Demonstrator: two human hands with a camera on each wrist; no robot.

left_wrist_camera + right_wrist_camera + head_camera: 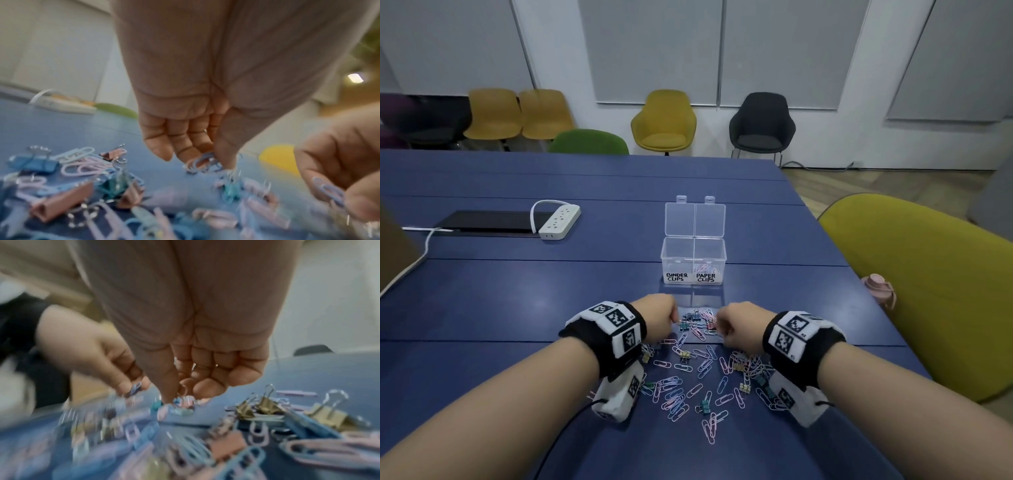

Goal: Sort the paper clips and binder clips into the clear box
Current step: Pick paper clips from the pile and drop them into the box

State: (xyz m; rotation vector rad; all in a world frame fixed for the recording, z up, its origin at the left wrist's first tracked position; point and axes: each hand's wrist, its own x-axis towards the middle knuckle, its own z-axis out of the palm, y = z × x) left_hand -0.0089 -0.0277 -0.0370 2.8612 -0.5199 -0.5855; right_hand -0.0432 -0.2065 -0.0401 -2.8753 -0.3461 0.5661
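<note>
The clear box [693, 255] stands open on the blue table [517, 291], its lid upright. The left compartment is labelled BINDER CLIPS and the right one PAPER CLIPS; a few paper clips [703, 269] lie in the right one. In front of it spreads a pile of pastel paper clips [674, 397] mixed with small binder clips [703, 406]. My left hand [673, 318] [207, 157] pinches blue and pink paper clips [202, 161] at the pile's far edge. My right hand [719, 329] [179, 394] is beside it, fingers curled on a blue paper clip [329, 190].
A white power strip [560, 219] and a black panel [489, 221] lie at the far left. A pink bottle [878, 291] stands at the table's right edge, by an olive chair [928, 291]. More chairs line the back wall.
</note>
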